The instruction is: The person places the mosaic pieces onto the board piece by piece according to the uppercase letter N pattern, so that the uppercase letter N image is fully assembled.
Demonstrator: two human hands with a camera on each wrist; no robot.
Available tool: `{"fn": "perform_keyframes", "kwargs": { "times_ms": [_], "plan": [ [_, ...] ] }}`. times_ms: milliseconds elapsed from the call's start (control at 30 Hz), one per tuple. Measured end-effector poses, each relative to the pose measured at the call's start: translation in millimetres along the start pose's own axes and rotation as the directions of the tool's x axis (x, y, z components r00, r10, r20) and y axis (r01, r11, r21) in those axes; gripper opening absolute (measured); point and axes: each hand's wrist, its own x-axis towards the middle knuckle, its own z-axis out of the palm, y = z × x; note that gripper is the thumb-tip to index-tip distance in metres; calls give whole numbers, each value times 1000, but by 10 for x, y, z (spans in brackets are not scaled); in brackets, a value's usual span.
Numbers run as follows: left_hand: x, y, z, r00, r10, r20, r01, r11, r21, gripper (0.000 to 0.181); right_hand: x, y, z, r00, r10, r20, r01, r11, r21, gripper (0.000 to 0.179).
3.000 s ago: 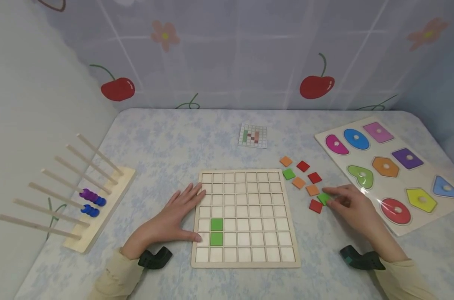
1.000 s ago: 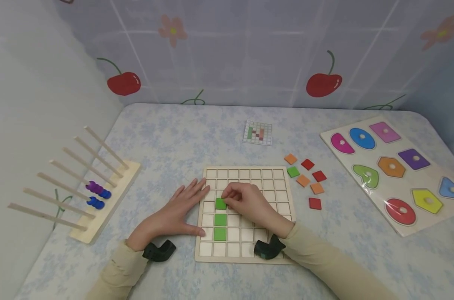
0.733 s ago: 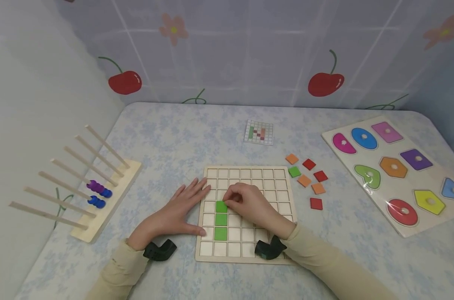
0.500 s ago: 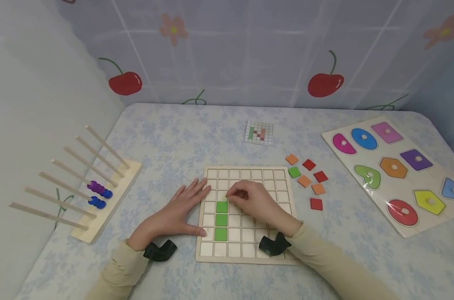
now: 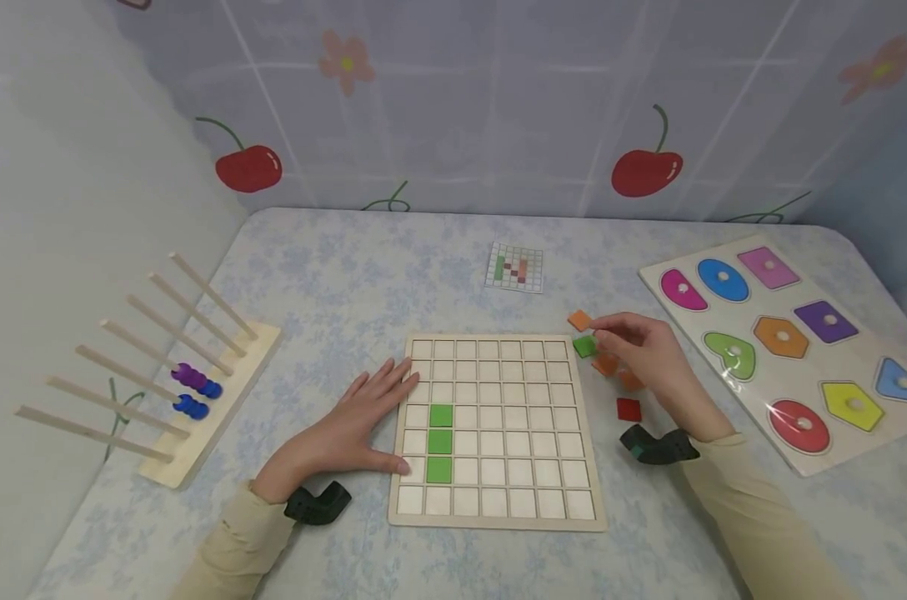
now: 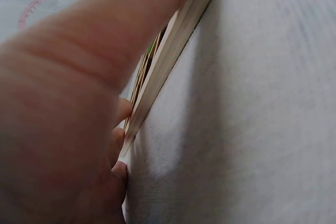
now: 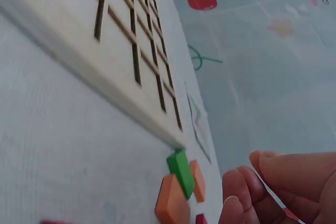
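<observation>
My left hand rests with fingers spread on the left rim of a wooden grid board. Three green square tiles sit in a vertical run in the board's second column. Over the loose tiles right of the board is my right hand, thumb and forefinger apart and holding nothing. Its fingertips are right by a loose green tile and an orange tile. In the right wrist view, another orange tile lies beside the green one. The hand hides some red tiles; one red tile shows below it.
A small pattern card lies behind the board. At the left stands a wooden peg rack with purple and blue beads. A knobbed shape puzzle board is on the right, near my right forearm.
My right hand brought a green tile from the right, set it into the cell above the other two and let go. It then moved back to the loose tiles. My left hand stayed.
</observation>
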Motion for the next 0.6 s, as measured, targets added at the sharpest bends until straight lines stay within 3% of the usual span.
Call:
{"fn": "perform_keyframes", "kwargs": {
  "times_ms": [100,367,600],
  "plan": [
    [-3,-1,2,1000,0,-1,0,1000,-5,107,39,92,-45,999,21,24,-20,999,-42,34],
    [-8,6,6,1000,5,-5,-5,1000,-13,107,161,116,-13,988,-111,109,136,954,-265,30],
    [-4,5,-1,1000,1,-4,-1,1000,-8,107,202,148,27,980,-171,101,194,929,-316,22]
  ]
}}
